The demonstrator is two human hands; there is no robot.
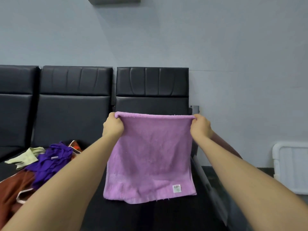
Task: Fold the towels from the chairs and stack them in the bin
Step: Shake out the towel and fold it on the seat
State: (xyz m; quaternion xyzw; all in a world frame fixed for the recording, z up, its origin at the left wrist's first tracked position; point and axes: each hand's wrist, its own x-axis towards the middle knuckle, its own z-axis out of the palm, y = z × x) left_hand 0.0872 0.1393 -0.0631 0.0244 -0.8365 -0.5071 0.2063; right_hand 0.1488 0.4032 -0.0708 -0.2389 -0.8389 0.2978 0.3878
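I see the pink towel (150, 155) hanging over the right chair's seat (150, 217), its bottom edge near or just touching the seat; I cannot tell which. It looks soft, light and floppy, so I think the top corners are the best places to hold it. My left hand (113, 125) pinches the top left corner. My right hand (200, 126) pinches the top right corner. Both arms reach straight out, pulling the top edge tight. More towels (48, 160) lie heaped on the next seat. The white bin (290, 165) sits beside the chairs' right end.
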